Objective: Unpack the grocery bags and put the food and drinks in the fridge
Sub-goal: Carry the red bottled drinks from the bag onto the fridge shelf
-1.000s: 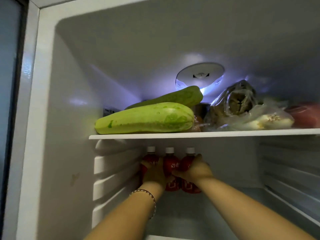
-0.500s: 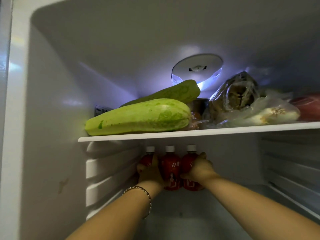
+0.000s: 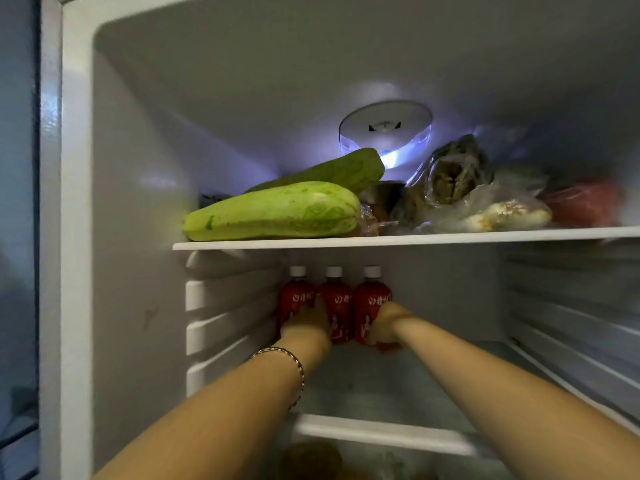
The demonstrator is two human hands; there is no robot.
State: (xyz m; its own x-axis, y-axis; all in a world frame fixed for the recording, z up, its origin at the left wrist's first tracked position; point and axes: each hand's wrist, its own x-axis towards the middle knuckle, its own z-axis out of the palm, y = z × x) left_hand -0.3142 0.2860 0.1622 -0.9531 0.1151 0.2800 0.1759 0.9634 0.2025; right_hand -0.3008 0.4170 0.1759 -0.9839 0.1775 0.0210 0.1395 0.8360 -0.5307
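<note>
The left hand [image 3: 304, 323] is curling round the leftmost red white-capped plastic bottle [image 3: 297, 297], and the right hand [image 3: 382, 327] round the rightmost red bottle [image 3: 372, 299], seemingly squaring a row of three at the back of the fridge shelf [image 3: 381, 379]. The next move is probably releasing them and fetching more groceries. Above the hands, a white upper shelf [image 3: 450, 235] is holding pale green marrows [image 3: 273, 213] and clear plastic bags of food [image 3: 450, 188].

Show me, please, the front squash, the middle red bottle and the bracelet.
front squash [image 3: 273, 211]: head view, middle of its green skin.
middle red bottle [image 3: 340, 302]: head view, its red label.
bracelet [image 3: 300, 366]: head view, chain over the wrist.
</note>
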